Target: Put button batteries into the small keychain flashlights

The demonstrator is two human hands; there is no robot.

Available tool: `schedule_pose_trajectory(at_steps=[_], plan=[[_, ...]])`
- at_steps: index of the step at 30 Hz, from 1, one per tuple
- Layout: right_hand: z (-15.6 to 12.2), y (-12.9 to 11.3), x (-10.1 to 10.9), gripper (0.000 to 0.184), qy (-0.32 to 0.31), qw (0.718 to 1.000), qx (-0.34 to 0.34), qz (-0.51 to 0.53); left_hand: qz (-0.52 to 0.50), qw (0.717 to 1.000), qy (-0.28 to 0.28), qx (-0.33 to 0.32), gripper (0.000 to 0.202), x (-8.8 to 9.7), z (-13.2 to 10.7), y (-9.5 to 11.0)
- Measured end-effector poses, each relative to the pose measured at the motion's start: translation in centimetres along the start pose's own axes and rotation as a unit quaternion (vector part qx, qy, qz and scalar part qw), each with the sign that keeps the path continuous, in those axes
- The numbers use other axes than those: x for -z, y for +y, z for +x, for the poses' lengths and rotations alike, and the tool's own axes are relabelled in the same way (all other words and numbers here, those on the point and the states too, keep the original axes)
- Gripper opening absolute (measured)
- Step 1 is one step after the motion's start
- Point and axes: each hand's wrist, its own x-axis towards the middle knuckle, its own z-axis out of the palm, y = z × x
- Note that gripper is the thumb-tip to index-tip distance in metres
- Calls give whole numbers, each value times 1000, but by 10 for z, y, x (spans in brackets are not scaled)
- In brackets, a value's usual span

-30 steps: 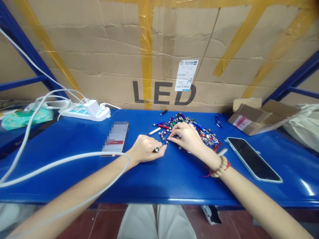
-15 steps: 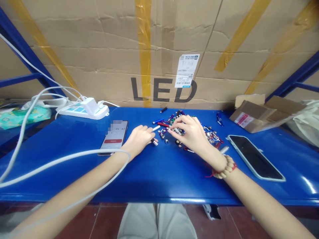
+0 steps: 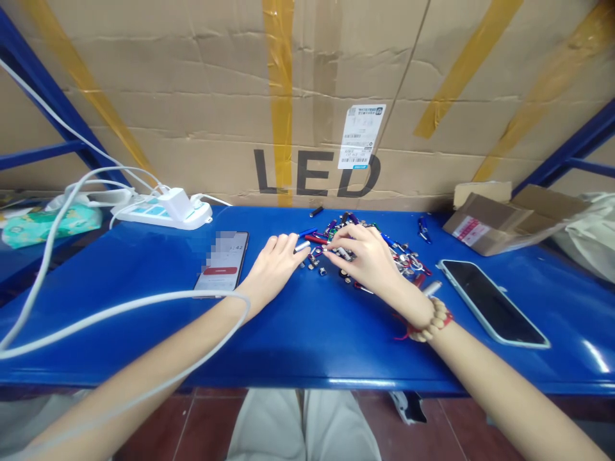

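Observation:
My left hand [image 3: 271, 266] is closed near the middle of the blue table, fingers curled down. Those fingers mostly hide the small black and silver tube they grip. Just beyond its fingertips is a silver tube [image 3: 302, 246]. With thumb and forefinger, my right hand [image 3: 369, 256] pinches a tiny round silver piece [image 3: 325, 250]. Beneath and behind this hand spreads a pile of small coloured metal tubes and clips [image 3: 403, 253], partly covered by it. Between the hands lie a red tube [image 3: 314, 239], a blue tube [image 3: 307, 233] and a small metal piece [image 3: 322, 271].
A lit phone [image 3: 223, 262] lies left of my left hand, and a white cable [image 3: 192, 293] loops over that forearm. At the back left is a power strip [image 3: 187, 218]. On the right are another phone [image 3: 492, 304] and an open cardboard box [image 3: 500, 221].
My left hand has turned and moved slightly up and right, towards the right hand. The black and silver tube that showed below its fingers is now mostly hidden. My right hand has barely moved.

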Motion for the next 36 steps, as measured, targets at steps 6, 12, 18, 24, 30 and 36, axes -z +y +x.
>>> schedule_pose_trajectory(at_steps=[6,12,18,24,30,36], plan=[[1,-3,2,15,62,997,30,27,-198,977,-33,69,28,-4,5,-7],[-2,-16,5,10,127,985,108,50,-389,915,-52,96,22,-4,6,2],[-2,-16,4,13,94,989,104,44,-403,908,-57,96,24,-5,6,7],[-2,-16,4,14,85,992,85,37,-378,920,-55,88,26,-6,6,6],[0,-16,5,17,64,990,118,36,-368,924,-60,89,25,-4,6,5],[0,-19,6,17,-6,993,75,86,-337,937,-63,68,22,-2,4,6]])
